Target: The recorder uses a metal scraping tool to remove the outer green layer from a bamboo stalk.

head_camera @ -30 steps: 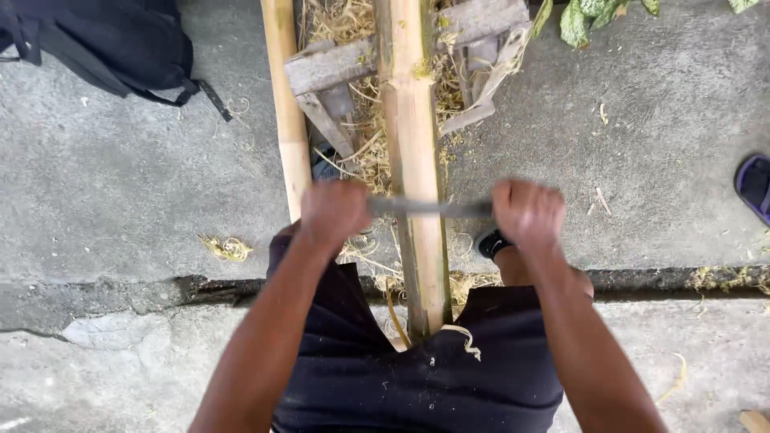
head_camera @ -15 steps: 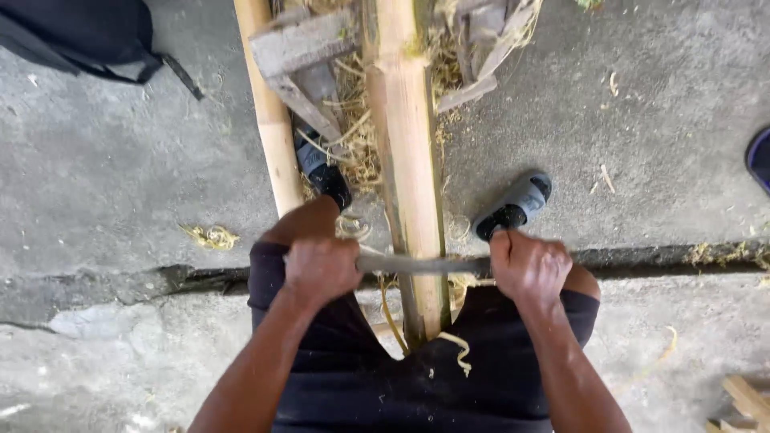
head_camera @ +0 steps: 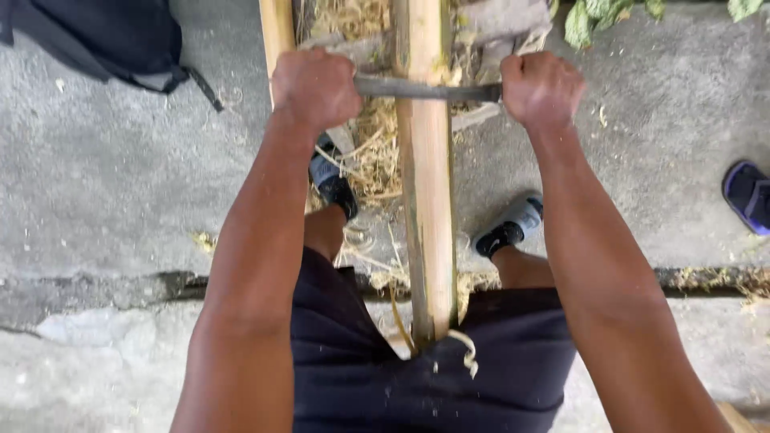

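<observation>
Concrete floor; blade between both fists.

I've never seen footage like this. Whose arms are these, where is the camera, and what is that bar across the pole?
There is no machine here: these are a person's own two bare arms, filmed by a camera worn on the head and looking straight down. That is why you see dark shorts and two shoes below.

The left hand and the right hand each grip one end of a dark metal blade, which lies crosswise on a long bamboo pole. The pole runs away from the person, between the legs. A second, thinner pole lies to the left of it.

The ground is rough concrete, with dry shavings scattered beside the pole. A black bag lies at the upper left, green leaves at the top, and a blue sandal at the right edge.
</observation>
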